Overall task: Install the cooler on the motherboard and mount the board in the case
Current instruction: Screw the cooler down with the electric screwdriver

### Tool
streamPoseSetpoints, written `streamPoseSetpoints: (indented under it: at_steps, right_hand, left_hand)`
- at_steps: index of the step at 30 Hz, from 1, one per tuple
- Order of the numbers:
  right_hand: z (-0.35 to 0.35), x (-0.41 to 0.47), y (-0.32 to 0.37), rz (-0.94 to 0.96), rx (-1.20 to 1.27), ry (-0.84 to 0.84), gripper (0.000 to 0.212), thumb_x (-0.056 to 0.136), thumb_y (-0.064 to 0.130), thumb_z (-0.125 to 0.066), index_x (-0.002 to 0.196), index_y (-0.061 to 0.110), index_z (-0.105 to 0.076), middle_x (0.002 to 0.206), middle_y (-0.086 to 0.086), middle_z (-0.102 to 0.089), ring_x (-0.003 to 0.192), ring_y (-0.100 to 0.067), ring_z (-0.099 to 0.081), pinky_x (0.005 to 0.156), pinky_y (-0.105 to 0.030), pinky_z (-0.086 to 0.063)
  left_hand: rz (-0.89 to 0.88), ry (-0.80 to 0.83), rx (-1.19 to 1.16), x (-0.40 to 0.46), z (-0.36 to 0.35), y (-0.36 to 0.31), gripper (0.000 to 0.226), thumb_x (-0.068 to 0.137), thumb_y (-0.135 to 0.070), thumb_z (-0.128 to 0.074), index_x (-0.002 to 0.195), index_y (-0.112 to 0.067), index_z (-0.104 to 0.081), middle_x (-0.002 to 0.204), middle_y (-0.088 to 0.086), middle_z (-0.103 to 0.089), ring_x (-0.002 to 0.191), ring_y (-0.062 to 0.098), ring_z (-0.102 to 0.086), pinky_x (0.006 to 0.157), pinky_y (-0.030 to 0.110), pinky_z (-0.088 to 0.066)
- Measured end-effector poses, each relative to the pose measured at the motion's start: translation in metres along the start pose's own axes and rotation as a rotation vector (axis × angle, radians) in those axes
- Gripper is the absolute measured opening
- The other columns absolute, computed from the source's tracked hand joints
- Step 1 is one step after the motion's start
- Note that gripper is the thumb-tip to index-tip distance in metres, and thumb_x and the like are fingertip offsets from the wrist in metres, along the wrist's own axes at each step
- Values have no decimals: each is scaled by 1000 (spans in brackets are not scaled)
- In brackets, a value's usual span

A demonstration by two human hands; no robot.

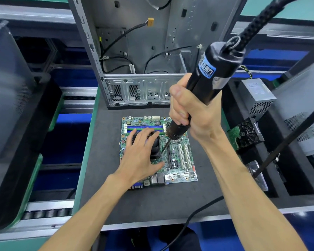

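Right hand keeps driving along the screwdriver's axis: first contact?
Likely the corner of the black cooler fan on the green motherboard; the right hand aims the black electric screwdriver there. Depth unclear.

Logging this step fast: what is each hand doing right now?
Left hand: open, fingers spread flat on the cooler, pressing it onto the motherboard.
Right hand: gripping the electric screwdriver.

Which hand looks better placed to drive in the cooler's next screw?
The right hand, probably. It already grips the screwdriver, whose bit tip sits at the cooler's right edge. The left hand lies flat on the cooler, steadying it on the motherboard.
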State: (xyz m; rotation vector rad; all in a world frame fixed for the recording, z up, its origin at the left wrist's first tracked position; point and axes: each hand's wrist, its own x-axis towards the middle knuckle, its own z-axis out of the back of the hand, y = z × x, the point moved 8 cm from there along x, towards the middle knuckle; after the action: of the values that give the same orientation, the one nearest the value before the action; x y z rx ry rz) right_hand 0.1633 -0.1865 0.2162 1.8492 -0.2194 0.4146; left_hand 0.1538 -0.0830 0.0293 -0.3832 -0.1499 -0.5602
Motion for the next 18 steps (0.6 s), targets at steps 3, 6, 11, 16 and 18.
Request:
streamPoseSetpoints:
  at_steps: [3,6,11,16,18]
  right_hand:
    - [3,-3,2,7,-1,-26,23,83,17,-66,62,26,-59,42,8,-38,30,-11,-31,42,-18,-32]
    - [4,-5,2,3,-9,-44,22,82,19,-66,63,25,-60,43,8,-39,31,-11,-31,42,-19,-32]
    - [-2,0,1,-1,-25,-48,16,82,23,-68,69,16,-61,44,3,-39,33,-14,-30,42,-21,-32]
    - [9,6,8,8,3,-121,14,83,22,-65,73,12,-62,44,2,-40,32,-15,-31,42,-22,-30]
    - [13,8,15,35,47,-147,13,84,20,-63,71,17,-65,44,3,-41,33,-14,-32,42,-21,-30]
  left_hand:
    - [4,2,2,0,1,0,93,66,-67,-63,143,-20,-42,142,-2,-43,137,16,-35,121,45,-10]
    - [0,15,3,0,2,-2,94,66,-65,-65,144,-19,-42,143,0,-43,138,18,-35,121,46,-10]
    - [-37,60,-19,-4,4,-1,98,68,-59,-69,150,-16,-35,154,3,-33,146,18,-24,122,43,-2]
    - [19,25,-152,-16,12,15,100,68,-53,-76,150,-14,-34,155,3,-28,146,22,-22,121,41,-13]
    - [69,4,-198,-23,14,24,101,66,-50,-79,149,-14,-33,154,1,-28,144,22,-24,118,37,-18]
